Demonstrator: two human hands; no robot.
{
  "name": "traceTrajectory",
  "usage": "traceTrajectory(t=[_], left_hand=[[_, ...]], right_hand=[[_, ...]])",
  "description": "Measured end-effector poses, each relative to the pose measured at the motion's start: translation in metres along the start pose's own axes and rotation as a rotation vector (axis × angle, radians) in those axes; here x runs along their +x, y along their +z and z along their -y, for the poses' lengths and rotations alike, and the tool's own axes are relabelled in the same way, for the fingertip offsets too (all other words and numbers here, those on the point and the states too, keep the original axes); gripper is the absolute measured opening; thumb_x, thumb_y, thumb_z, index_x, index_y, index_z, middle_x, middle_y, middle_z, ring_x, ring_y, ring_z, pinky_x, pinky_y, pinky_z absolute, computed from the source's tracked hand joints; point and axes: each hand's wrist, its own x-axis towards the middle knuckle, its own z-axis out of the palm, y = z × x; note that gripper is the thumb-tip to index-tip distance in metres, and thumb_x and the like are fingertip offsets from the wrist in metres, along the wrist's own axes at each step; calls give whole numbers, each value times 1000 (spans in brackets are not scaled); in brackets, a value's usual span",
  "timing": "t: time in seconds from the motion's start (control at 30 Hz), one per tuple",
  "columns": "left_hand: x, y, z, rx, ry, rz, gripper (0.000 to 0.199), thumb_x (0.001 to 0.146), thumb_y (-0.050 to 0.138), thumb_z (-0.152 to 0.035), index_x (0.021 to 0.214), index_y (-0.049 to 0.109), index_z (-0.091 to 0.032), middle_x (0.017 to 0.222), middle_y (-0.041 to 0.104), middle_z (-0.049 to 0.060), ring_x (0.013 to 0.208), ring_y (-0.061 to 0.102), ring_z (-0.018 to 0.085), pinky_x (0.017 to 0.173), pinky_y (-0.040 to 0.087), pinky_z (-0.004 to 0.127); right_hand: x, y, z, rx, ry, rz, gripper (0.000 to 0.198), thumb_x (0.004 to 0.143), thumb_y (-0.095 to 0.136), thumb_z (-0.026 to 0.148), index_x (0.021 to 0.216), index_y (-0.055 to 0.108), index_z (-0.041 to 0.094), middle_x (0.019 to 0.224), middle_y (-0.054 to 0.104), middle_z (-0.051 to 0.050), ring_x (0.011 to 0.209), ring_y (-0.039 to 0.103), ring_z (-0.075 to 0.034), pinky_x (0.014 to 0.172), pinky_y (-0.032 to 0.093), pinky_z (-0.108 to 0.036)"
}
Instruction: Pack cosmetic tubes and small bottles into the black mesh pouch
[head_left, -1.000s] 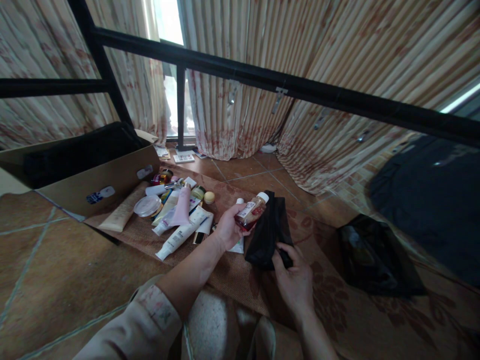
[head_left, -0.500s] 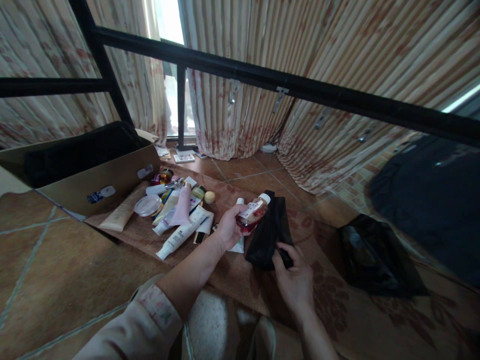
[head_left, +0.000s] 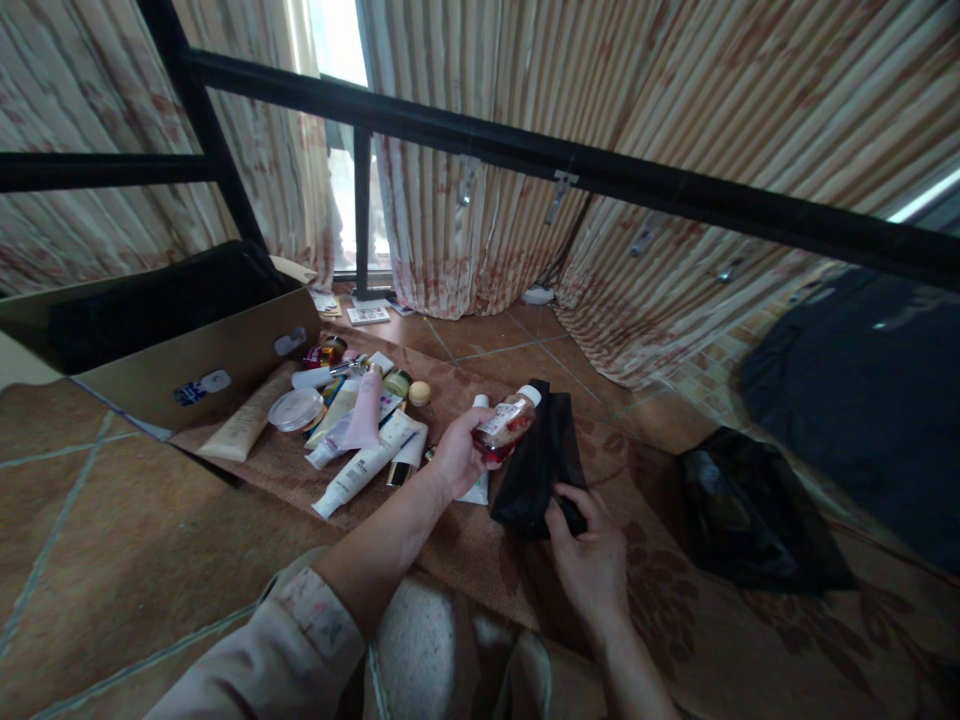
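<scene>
My left hand (head_left: 461, 458) is closed round a clear bottle (head_left: 504, 424) with a white cap, a pale label and red contents. The bottle is tilted, its cap end pointing up and right beside a black pouch (head_left: 546, 455). My right hand (head_left: 589, 545) pinches the near edge of that pouch between thumb and fingers. Partly hidden behind my left hand, a white tube (head_left: 474, 492) lies on the brown patterned cloth (head_left: 435, 560). Left of the hand is a pile of cosmetics, with a pink tube (head_left: 364, 412), a white tube (head_left: 366, 466) and a round clear-lidded container (head_left: 295, 410).
A cardboard box (head_left: 172, 385) holding something black stands at the left, a beige tube (head_left: 247, 415) beside it. Another black bag (head_left: 757, 520) lies at the right near a dark bulky item (head_left: 862, 400). A black metal rail (head_left: 480, 135) crosses in front of the curtains (head_left: 480, 240).
Almost nothing differs. The bottle in my left hand has turned slightly; my right hand keeps its place on the pouch.
</scene>
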Motion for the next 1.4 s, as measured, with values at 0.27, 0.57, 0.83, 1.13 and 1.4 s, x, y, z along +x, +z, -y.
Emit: traceTrajectory(t=[0.27, 0.57, 0.83, 1.13, 1.4], left_hand=[[2, -1, -1, -9, 12, 15, 19, 77, 52, -27, 79, 62, -11, 67, 67, 7, 51, 61, 14, 36, 29, 19], [1, -1, 1, -34, 42, 52, 23, 80, 48, -28, 84, 62, -11, 67, 67, 8, 53, 63, 16, 37, 33, 19], [-3, 2, -1, -31, 23, 88, 28, 79, 43, -25, 87, 63, -8, 72, 68, 11, 58, 64, 18, 41, 37, 21], [-3, 2, 0, 4, 20, 97, 28, 77, 45, -26, 85, 64, -7, 71, 69, 11, 58, 64, 17, 41, 37, 20], [0, 0, 3, 31, 26, 131, 25, 79, 47, -24, 87, 64, -8, 69, 68, 10, 56, 63, 16, 43, 43, 22]], right_hand=[[0, 0, -1, -13, -18, -3, 29, 84, 56, 43, 97, 68, 21, 97, 66, -6, 91, 63, -21, 79, 47, -32], [0, 0, -1, -19, -22, -6, 31, 84, 55, 44, 97, 69, 20, 97, 67, -7, 90, 63, -22, 77, 47, -32], [0, 0, 0, -13, -20, -3, 30, 84, 55, 44, 97, 69, 20, 98, 66, -8, 90, 63, -22, 78, 47, -33], [0, 0, 1, 11, -7, 0, 29, 84, 56, 43, 97, 68, 20, 99, 66, -8, 92, 63, -22, 78, 47, -32], [0, 1, 0, 7, -2, 2, 31, 84, 55, 44, 98, 69, 20, 99, 66, -8, 87, 64, -22, 74, 48, -31]])
